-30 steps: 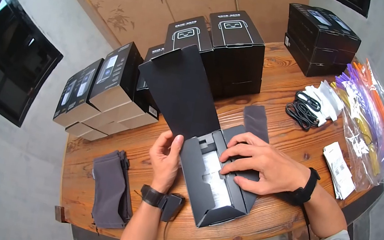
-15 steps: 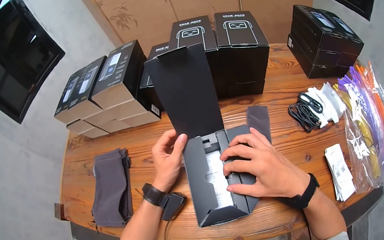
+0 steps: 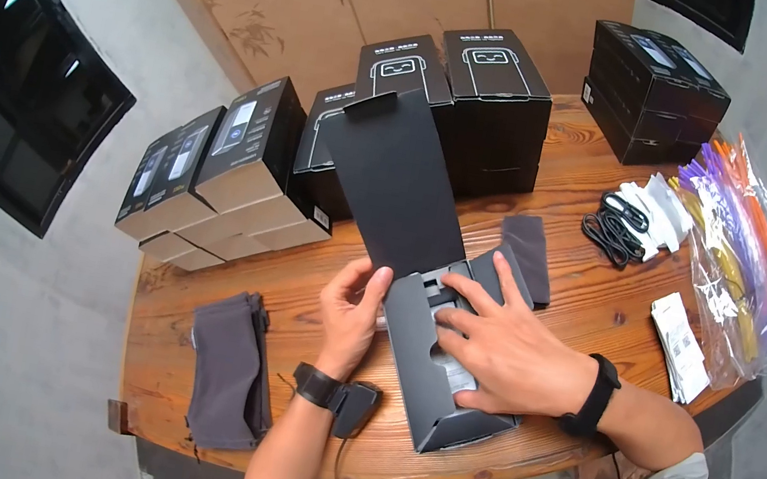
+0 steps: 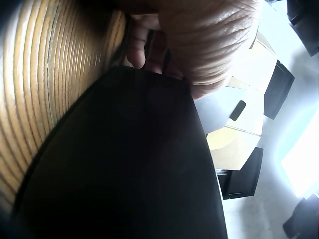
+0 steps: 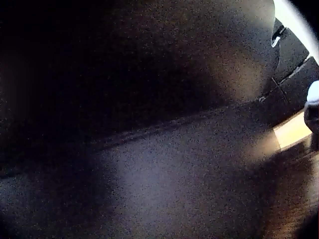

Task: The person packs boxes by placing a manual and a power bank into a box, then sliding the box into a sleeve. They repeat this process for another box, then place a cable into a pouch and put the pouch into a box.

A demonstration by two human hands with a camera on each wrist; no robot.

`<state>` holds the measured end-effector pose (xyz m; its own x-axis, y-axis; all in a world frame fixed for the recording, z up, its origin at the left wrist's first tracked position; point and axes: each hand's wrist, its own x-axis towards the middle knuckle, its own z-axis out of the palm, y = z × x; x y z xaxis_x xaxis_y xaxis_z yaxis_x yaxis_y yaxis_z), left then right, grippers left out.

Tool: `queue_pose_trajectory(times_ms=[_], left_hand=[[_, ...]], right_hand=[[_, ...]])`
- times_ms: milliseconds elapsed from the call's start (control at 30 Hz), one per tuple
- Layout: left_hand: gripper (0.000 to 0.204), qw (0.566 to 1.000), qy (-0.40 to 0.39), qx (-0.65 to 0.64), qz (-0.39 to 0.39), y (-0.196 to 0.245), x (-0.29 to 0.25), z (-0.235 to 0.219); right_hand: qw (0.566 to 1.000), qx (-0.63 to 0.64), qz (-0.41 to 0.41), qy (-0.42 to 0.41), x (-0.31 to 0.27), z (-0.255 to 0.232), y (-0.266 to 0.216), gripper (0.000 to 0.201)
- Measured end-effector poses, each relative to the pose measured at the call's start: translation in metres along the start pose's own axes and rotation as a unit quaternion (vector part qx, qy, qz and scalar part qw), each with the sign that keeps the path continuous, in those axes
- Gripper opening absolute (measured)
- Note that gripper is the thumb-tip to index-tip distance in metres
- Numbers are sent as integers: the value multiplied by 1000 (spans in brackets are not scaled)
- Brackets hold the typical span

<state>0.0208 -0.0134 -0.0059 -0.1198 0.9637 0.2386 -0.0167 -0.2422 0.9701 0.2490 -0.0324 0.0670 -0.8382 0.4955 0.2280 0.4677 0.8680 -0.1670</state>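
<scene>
An opened dark grey box (image 3: 411, 361) lies on the wooden table, its tall black lid (image 3: 400, 181) standing up at the far end. Over the opening, my right hand (image 3: 526, 355) spreads its fingers, with several fingertips inside on pale, partly covered contents (image 3: 455, 373). My left hand (image 3: 350, 320) rests at the box's left far corner, thumb up by the rim and fingers loosely bent. In the left wrist view, that hand's fingers (image 4: 137, 52) appear at the end of the black box wall (image 4: 139, 154). The right wrist view is mostly dark and blurred.
Stacked boxes stand at the left (image 3: 246, 151), centre back (image 3: 497, 137) and right back (image 3: 656, 97). Folded grey cloth (image 3: 228, 371) lies at left, another grey piece (image 3: 528, 254) beyond the box. Black cables (image 3: 613, 232), white slips (image 3: 678, 345) and bagged colourful strips (image 3: 740, 259) are at right.
My right hand has moved from the box's right edge leftward over the opening, its fingers spreading and reaching inside. The left hand stays by the left far corner. The whole view has shifted slightly.
</scene>
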Motion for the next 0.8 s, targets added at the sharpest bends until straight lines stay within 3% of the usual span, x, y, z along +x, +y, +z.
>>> queue_pose_trajectory(times_ms=[67,167,367,567,800], left_hand=[[18,1000,2,-8,1,-1,0,0],[18,1000,6,-9,-3,1,0,-1],[17,1000,12,-19,3,-1,1,1],[17,1000,-7,-23,-12,1,-1,0],[17,999,-12,-30,5,-2,0,0]], right_hand=[[999,-31,-6,-5,5,2,0,53],[996,-30,-3,-85,11,-1,1,63],[998,-29,-43,-26,10,5,4,46],[996,-14,-80,-49,-2,-6,11,38],[990,-23,-96,-99,-4,-21,5,44]])
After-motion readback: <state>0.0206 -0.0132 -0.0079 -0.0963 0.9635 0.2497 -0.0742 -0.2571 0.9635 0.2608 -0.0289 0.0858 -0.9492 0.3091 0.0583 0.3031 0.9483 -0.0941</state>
